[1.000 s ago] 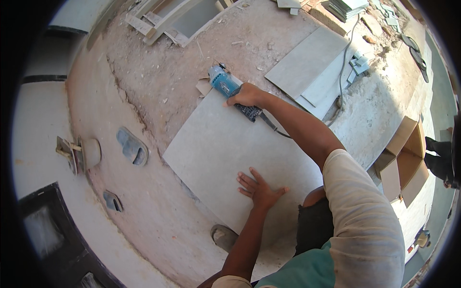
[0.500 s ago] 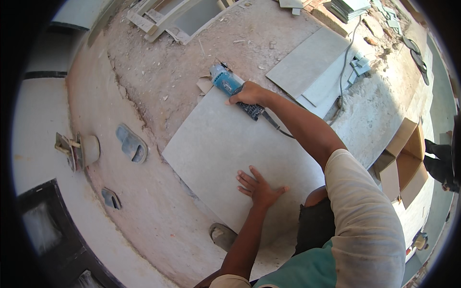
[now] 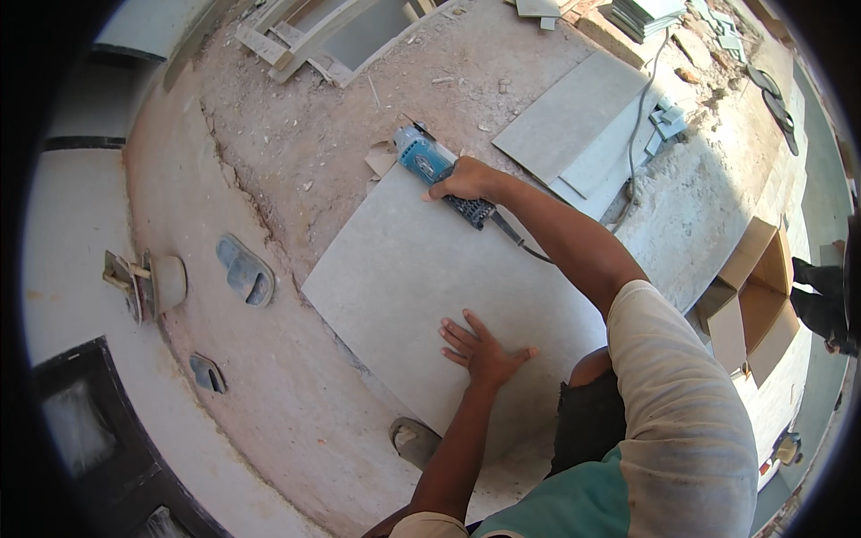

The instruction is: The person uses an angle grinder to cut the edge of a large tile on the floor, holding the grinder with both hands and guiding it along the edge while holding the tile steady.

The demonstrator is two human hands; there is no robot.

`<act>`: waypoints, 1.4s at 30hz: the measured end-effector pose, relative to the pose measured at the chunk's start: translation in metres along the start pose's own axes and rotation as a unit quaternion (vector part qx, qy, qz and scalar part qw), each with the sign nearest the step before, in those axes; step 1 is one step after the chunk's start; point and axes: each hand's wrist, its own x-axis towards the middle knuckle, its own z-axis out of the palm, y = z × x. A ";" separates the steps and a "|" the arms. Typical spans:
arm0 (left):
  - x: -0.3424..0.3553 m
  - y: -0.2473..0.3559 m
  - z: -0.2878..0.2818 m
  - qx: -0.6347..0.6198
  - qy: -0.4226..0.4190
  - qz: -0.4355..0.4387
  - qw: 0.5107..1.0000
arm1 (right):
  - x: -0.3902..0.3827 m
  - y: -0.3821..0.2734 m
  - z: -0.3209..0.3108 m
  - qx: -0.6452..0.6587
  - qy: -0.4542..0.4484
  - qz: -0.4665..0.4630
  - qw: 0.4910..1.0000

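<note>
A large square grey tile lies on the dusty floor beneath me. My right hand is closed around the body of a teal angle grinder, whose disc end rests at the tile's far edge, beside a torn cardboard scrap. A dark cord trails from the grinder's back under my forearm. My left hand lies flat on the tile, fingers spread. My knee and torn dark trousers are at the tile's near right.
Sandals and a bucket with tools are left. Cut tiles, tile stacks and a cable are beyond right. An open cardboard box, another person's dark-clad legs are right, a wooden frame far.
The grinder and my right hand have shifted very slightly right along the tile's far edge. My left hand has stayed almost still.
</note>
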 end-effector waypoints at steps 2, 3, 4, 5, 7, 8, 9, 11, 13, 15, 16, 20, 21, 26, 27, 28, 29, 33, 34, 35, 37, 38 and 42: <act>0.000 0.000 0.000 0.000 0.001 0.001 1.000 | 0.000 0.002 0.001 -0.009 0.002 0.005 1.000; 0.000 -0.001 0.001 0.000 0.002 0.003 1.000 | -0.001 0.002 0.001 -0.009 0.000 0.004 1.000; 0.001 -0.002 0.002 0.000 0.003 0.004 1.000 | -0.002 0.003 0.000 -0.010 -0.001 0.002 1.000; 0.001 -0.002 0.002 0.003 0.003 0.004 1.000 | -0.003 0.004 -0.001 -0.010 -0.003 0.000 1.000; 0.001 -0.002 0.003 0.010 0.004 0.003 1.000 | -0.002 0.007 -0.001 -0.006 -0.005 0.003 1.000; 0.001 -0.001 0.002 0.009 0.002 0.001 1.000 | -0.003 0.007 0.000 -0.003 -0.007 0.005 1.000; 0.001 -0.001 0.001 0.008 0.001 0.000 1.000 | -0.003 0.008 0.000 -0.004 -0.007 0.002 1.000; 0.000 -0.001 0.001 0.007 0.000 -0.002 1.000 | -0.005 0.010 -0.001 -0.005 -0.007 -0.004 1.000; 0.000 -0.001 0.001 0.009 0.001 -0.001 1.000 | -0.007 0.010 -0.001 -0.005 -0.013 0.001 1.000; 0.001 -0.001 0.001 0.015 0.000 -0.003 1.000 | -0.010 0.011 -0.001 -0.004 -0.016 0.003 1.000; 0.000 -0.001 0.001 0.018 0.000 -0.004 1.000 | -0.011 0.011 -0.001 -0.002 -0.016 0.003 1.000; 0.001 -0.003 0.004 0.015 0.006 0.003 1.000 | -0.013 0.016 0.000 -0.002 -0.015 0.009 1.000; 0.001 -0.002 0.003 0.017 0.003 0.002 1.000 | -0.014 0.017 0.000 -0.001 -0.017 0.008 1.000; 0.001 -0.002 0.002 0.016 -0.005 -0.003 1.000 | -0.021 0.023 -0.001 0.001 -0.019 0.006 1.000; 0.002 -0.001 0.002 0.017 -0.006 -0.003 1.000 | -0.022 0.024 -0.001 0.002 -0.017 0.005 1.000; 0.002 -0.001 0.002 0.018 -0.006 -0.002 1.000 | -0.024 0.025 -0.001 0.002 -0.015 0.005 1.000; 0.002 -0.002 0.003 0.017 -0.001 0.001 1.000 | -0.026 0.025 -0.001 0.002 -0.013 0.005 1.000; 0.003 -0.006 0.007 0.014 0.013 0.011 1.000 | -0.034 0.025 -0.001 0.000 -0.012 0.007 1.000; 0.003 -0.006 0.007 0.013 0.015 0.012 1.000 | -0.035 0.026 -0.001 0.001 -0.012 0.008 1.000; 0.003 -0.006 0.007 0.014 0.017 0.014 1.000 | -0.036 0.027 -0.001 0.003 -0.011 0.009 1.000; 0.003 -0.007 0.008 0.015 0.022 0.017 1.000 | -0.038 0.028 -0.002 -0.004 -0.010 0.011 1.000; 0.003 -0.007 0.008 0.015 0.022 0.017 1.000 | -0.040 0.028 -0.002 -0.007 -0.009 0.012 1.000; 0.003 -0.006 0.007 0.019 0.020 0.016 1.000 | -0.046 0.031 -0.004 0.001 -0.019 0.008 1.000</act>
